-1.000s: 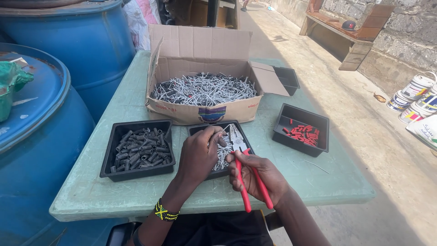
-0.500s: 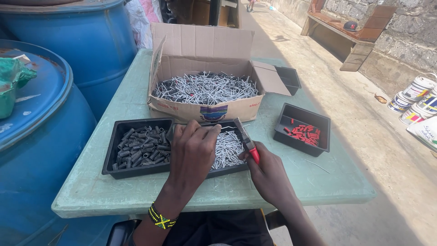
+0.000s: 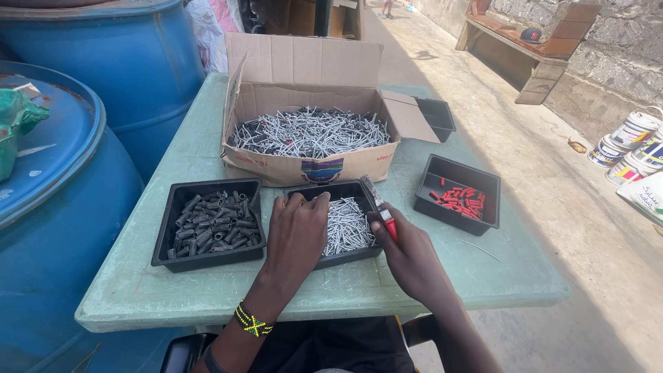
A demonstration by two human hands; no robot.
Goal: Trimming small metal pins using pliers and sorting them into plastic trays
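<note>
My left hand (image 3: pixel 298 231) lies palm down over the left part of the middle black tray (image 3: pixel 359 188), fingertips among the silver nails (image 3: pixel 347 226) in it. My right hand (image 3: pixel 407 252) rests at that tray's right edge and is shut on red-handled pliers (image 3: pixel 379 206), whose metal jaws point up and away over the tray. A woven black, yellow and green band (image 3: pixel 252 321) circles my left wrist.
A black tray of dark plugs (image 3: pixel 213 221) sits to the left, a black tray of red plugs (image 3: pixel 459 200) to the right. Behind stands an open cardboard box of nails (image 3: pixel 309 131). Blue drums (image 3: pixel 62 173) crowd the green table's (image 3: pixel 207 297) left side. Paint buckets (image 3: pixel 628 145) stand on the ground.
My left hand has settled lower onto the middle tray. My right hand with the pliers has shifted to the tray's right edge, jaws now pointing away.
</note>
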